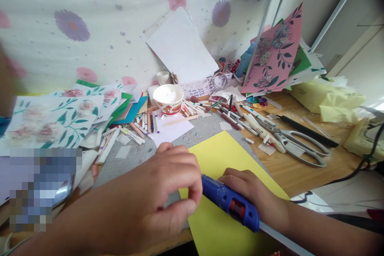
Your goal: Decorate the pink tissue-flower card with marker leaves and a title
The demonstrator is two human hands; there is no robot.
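Note:
A yellow sheet of paper lies on the grey cutting mat in front of me. My right hand is wrapped round a blue glue gun, whose nozzle points left over the sheet's left edge. My left hand is curled with fingers pinched at the gun's nozzle and the paper's edge; what the fingers pinch is hidden. A clear glue stick sticks out of the gun's back toward me.
A white bowl stands behind the mat among several markers. Large scissors lie on the wooden table to the right. Floral paper sheets are piled at the left, a pink floral card leans at the back right. A black cable runs at right.

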